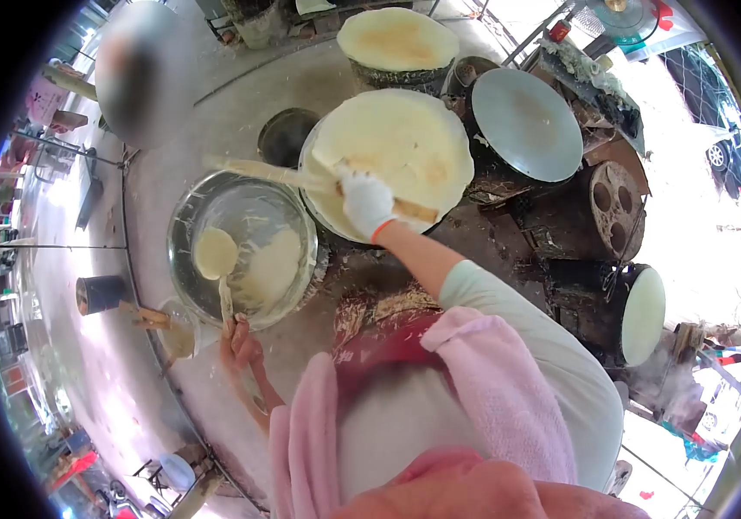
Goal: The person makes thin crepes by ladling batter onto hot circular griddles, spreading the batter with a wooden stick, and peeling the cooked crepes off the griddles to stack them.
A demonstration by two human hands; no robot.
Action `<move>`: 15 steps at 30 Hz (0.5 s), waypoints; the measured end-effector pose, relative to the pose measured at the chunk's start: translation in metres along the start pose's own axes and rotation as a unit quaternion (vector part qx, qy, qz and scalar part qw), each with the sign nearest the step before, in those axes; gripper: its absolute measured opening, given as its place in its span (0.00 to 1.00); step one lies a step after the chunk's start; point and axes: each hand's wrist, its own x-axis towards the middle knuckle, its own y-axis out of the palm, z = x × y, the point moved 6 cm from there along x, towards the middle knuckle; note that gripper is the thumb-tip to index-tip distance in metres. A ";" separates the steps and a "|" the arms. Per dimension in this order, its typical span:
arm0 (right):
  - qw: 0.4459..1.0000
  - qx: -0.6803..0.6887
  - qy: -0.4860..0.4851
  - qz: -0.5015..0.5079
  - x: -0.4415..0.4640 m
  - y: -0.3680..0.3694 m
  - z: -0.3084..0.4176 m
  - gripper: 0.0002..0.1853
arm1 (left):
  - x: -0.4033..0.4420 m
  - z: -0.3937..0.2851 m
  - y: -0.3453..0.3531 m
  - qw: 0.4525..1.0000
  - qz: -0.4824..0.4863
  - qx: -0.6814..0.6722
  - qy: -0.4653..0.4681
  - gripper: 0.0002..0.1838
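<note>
My left hand (248, 350) is closed around the handle of a ladle (216, 253). The ladle's round bowl, coated in pale batter, hangs over a wide metal basin (178, 227) with batter in it. In a white glove, my right hand (368, 204) grips a long flat wooden spreader (258, 170), whose far end is slightly blurred. The spreader lies across a large round pancake (414, 130) on a griddle, and one end reaches out past the rim towards the basin. The gloved fingers partly hide where the wood is held.
Another pancake (396, 39) covers a griddle at the back. To the right are a bare round griddle (526, 124), a burner with holes (617, 208) and a pale-topped round griddle (644, 316). A dark pot (287, 137) stands behind the basin. A blurred person (141, 73) is at upper left.
</note>
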 end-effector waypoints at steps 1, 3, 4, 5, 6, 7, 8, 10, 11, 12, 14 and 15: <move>1.000 0.007 0.004 0.013 -0.006 0.017 0.010 0.18 | -0.007 -0.003 -0.002 0.998 -0.045 0.049 0.022 0.16; 0.999 0.021 0.011 0.044 -0.017 0.044 0.023 0.20 | -0.017 -0.006 0.003 0.991 -0.104 0.073 0.049 0.15; 0.998 0.020 0.017 0.053 -0.020 0.051 0.028 0.20 | -0.020 -0.006 0.009 0.990 -0.117 0.049 0.055 0.14; 0.998 0.018 0.021 0.063 -0.021 0.057 0.031 0.21 | -0.022 -0.006 0.014 0.989 -0.130 0.023 0.062 0.13; 0.997 0.017 0.026 0.074 -0.022 0.062 0.033 0.22 | -0.025 -0.006 0.018 0.985 -0.158 0.042 0.060 0.13; 0.995 0.035 0.048 0.085 -0.021 0.065 0.032 0.22 | -0.027 -0.005 0.023 0.979 -0.187 0.061 0.058 0.12; 0.993 0.059 0.049 0.095 -0.020 0.066 0.031 0.21 | -0.028 -0.005 0.024 0.972 -0.215 0.082 0.055 0.12; 0.987 0.105 0.052 0.112 -0.014 0.055 0.029 0.20 | -0.022 -0.001 0.028 0.987 -0.152 0.015 0.053 0.11; 0.980 0.153 0.062 0.107 -0.012 0.046 0.022 0.18 | -0.020 0.002 0.028 0.991 -0.122 -0.019 0.052 0.11; 0.972 0.202 0.071 0.102 -0.008 0.024 0.013 0.17 | -0.019 0.005 0.024 0.990 -0.121 -0.056 0.051 0.11; 0.968 0.198 0.104 0.112 -0.001 -0.014 -0.030 0.17 | -0.014 0.009 0.016 0.983 -0.120 -0.128 0.050 0.12; 0.973 0.144 0.126 0.126 0.004 -0.032 -0.068 0.19 | -0.009 0.011 0.019 0.987 -0.082 -0.133 0.037 0.12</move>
